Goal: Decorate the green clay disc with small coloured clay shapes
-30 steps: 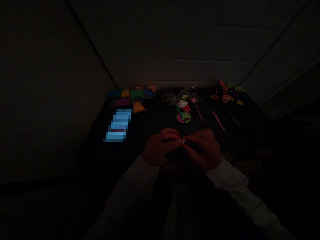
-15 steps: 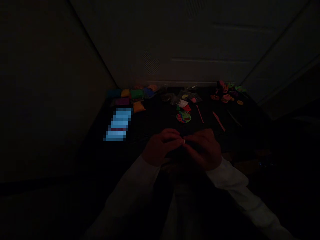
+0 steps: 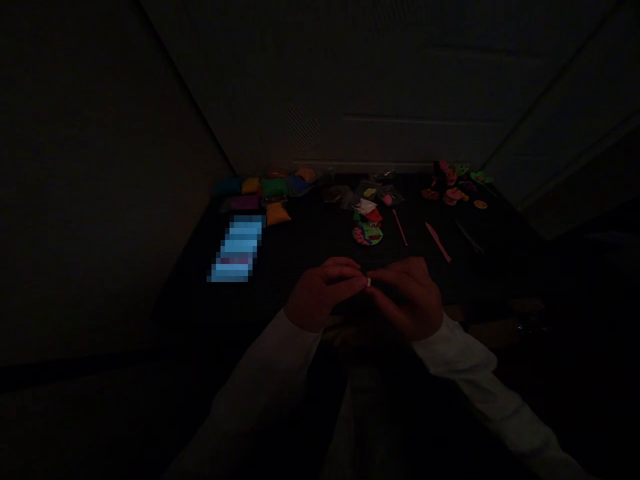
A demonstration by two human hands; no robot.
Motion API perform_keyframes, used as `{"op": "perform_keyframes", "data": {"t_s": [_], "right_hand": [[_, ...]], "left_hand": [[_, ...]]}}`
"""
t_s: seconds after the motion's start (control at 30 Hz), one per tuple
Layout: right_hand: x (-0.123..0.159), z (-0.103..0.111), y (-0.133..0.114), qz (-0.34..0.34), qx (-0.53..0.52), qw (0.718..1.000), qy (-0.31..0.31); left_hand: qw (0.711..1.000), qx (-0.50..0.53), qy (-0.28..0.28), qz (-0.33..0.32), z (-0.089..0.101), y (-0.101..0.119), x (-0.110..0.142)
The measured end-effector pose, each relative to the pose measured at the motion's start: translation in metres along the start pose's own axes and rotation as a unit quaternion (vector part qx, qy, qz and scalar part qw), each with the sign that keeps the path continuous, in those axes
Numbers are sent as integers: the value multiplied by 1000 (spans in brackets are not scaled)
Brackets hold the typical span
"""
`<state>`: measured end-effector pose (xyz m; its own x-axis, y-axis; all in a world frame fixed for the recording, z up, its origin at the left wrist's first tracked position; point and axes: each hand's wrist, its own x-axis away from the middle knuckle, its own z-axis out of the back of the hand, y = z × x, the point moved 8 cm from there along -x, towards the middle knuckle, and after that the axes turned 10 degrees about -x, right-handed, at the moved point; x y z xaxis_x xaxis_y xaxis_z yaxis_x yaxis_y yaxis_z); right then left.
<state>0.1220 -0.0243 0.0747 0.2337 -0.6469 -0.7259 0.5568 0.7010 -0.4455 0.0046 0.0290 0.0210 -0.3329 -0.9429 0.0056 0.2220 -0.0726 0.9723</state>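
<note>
Between my fingertips is a small white piece, probably modelling clay (image 3: 369,282). My left hand (image 3: 320,297) pinches it from the left, thumb and fingers pressed together. From the right, my right hand (image 3: 413,300) closes its thumb and forefinger on the same piece. Just beyond the hands lies a round green figure with pink and blue parts (image 3: 368,234), and a white and red lump (image 3: 367,208) touches its far side. Farther right are a thin pink stick tool (image 3: 400,227) and a pink modelling knife (image 3: 438,242). Dim light hides fine detail.
A lit phone with a blurred screen (image 3: 237,249) lies on the dark table (image 3: 310,247) at left. Several coloured clay packets (image 3: 273,188) sit behind it. Clear bags (image 3: 370,192) lie at the back middle, colourful clay figures (image 3: 453,193) at back right. A wall stands behind.
Both hands stay almost in place. The white piece shows slightly more between the fingertips, and the scene looks a little different in brightness.
</note>
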Motion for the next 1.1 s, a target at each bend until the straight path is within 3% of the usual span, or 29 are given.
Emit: {"op": "perform_keyframes", "data": {"t_s": [0.37, 0.7, 1.1], "right_hand": [[-1, 0, 0, 3, 0, 1000, -4], [0, 6, -2, 20, -5, 999, 39], [-1, 6, -2, -2, -3, 999, 43]], "left_hand": [[999, 31, 0, -11, -1, -2, 0], [994, 107, 31, -6, -2, -7, -1], [987, 157, 14, 22, -12, -7, 2]]}}
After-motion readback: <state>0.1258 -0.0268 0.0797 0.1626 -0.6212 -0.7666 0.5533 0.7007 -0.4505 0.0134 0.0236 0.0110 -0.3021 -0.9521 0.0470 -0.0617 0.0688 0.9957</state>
